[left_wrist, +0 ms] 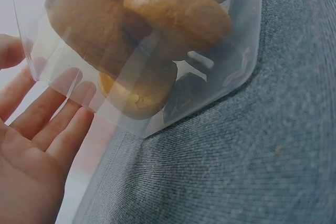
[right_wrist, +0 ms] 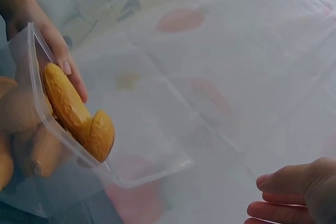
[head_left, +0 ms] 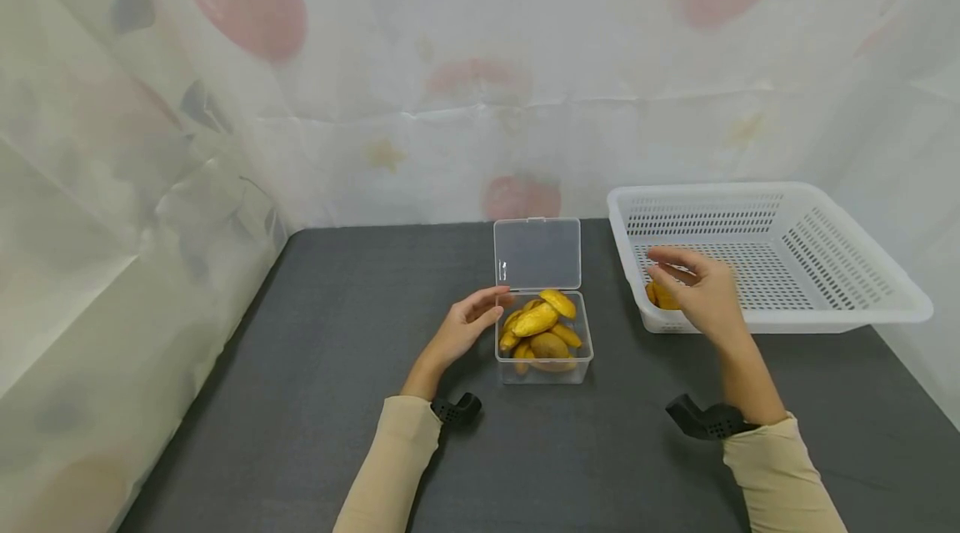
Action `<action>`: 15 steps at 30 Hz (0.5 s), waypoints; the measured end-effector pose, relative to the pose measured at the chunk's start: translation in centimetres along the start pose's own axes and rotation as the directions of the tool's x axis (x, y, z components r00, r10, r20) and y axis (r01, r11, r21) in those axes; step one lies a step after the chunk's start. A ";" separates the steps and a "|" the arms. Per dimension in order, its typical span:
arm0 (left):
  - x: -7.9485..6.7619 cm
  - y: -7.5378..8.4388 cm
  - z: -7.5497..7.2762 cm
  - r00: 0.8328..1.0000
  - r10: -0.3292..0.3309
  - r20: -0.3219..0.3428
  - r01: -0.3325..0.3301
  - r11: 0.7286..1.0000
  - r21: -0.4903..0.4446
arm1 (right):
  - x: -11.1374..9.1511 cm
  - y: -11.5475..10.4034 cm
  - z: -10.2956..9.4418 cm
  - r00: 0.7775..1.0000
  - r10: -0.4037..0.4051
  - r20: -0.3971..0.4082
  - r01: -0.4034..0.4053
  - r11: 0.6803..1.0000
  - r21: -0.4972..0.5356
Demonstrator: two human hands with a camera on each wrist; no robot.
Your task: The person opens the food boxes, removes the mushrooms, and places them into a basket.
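hands (head_left: 467, 326) (head_left: 705, 291) beside box (head_left: 543, 373) and over basket (head_left: 817, 317), yellow pieces (head_left: 664, 298) there partly hidden

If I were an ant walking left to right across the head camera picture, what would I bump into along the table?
Beige left sleeve → left grip → clear box with yellow pieces in it → white basket.

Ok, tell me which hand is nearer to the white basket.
Right. The right hand is over the left end of the white basket; the left hand is farther off to the basket's left, beside the clear box.
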State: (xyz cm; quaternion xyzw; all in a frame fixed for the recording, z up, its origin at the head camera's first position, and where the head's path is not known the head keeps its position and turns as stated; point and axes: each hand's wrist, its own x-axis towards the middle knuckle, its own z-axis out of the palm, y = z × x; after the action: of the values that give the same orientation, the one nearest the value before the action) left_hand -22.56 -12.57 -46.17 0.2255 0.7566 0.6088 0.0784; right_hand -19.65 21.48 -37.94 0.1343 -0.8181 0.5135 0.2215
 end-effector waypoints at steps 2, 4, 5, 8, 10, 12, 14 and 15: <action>0.0 0.0 0.0 1.000 -0.005 0.000 0.005 1.000 -0.001 | -0.1 -0.3 0.1 1.000 0.001 0.012 -0.001 1.000 0.011; 0.0 0.1 0.0 1.000 -0.007 -0.002 0.007 1.000 0.001 | -0.1 -0.6 0.3 1.000 -0.007 0.012 0.007 1.000 0.025; 0.0 0.0 0.0 1.000 -0.009 -0.002 0.009 1.000 0.002 | -0.1 -0.7 0.4 1.000 -0.015 0.011 0.015 0.999 0.029; 0.1 0.0 0.0 1.000 -0.014 -0.004 0.014 1.000 0.009 | -0.2 -1.0 0.8 0.999 -0.038 0.009 0.037 0.998 0.055; 0.1 0.0 0.0 1.000 -0.014 -0.004 0.014 1.000 0.007 | -0.3 -1.1 1.1 0.998 -0.056 0.016 0.054 0.996 0.075; 0.1 0.0 0.0 1.000 -0.010 -0.003 0.010 1.000 0.007 | -0.4 -1.2 1.5 0.997 -0.068 0.025 0.065 0.994 0.089; 0.1 0.0 0.0 1.000 -0.006 -0.002 0.006 1.000 0.007 | -0.5 -1.3 1.8 0.996 -0.085 0.035 0.081 0.992 0.101; 0.1 -0.1 0.0 1.000 -0.004 -0.002 0.004 1.000 0.005 | -0.6 -1.4 2.0 0.995 -0.091 0.039 0.086 0.991 0.105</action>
State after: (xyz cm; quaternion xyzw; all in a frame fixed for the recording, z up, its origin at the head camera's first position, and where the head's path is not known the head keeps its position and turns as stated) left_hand -22.62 -12.51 -46.24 0.2234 0.7587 0.6068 0.0784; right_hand -18.98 19.07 -37.89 0.1930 -0.7883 0.5416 0.2188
